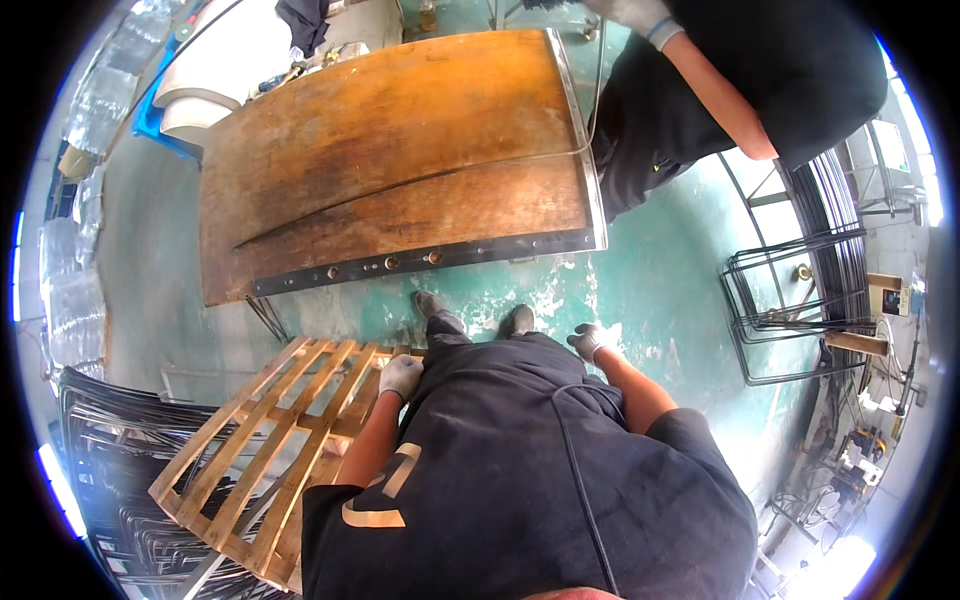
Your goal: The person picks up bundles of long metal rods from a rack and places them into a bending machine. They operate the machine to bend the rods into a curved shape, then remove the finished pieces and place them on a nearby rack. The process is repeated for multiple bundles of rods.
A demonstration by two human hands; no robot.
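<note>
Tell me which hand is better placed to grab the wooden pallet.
Left. The gloved left hand hangs right at the wooden pallet edge on the person's left, while the right hand hangs on the far side, over bare green floor.

Green floor (660,290); wooden pallet (270,450); workbench (390,160).

Grey-gloved left hand (401,376), tan slatted pallet (262,452), seemingly rust-brown table (400,150).

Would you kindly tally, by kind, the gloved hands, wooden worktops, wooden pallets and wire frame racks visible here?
Gloved hands: 3 (person's left hand, right hand, co-worker's hand)
Wooden worktop: 1
Wooden pallet: 1
Wire frame rack: 1
Total: 6
</note>
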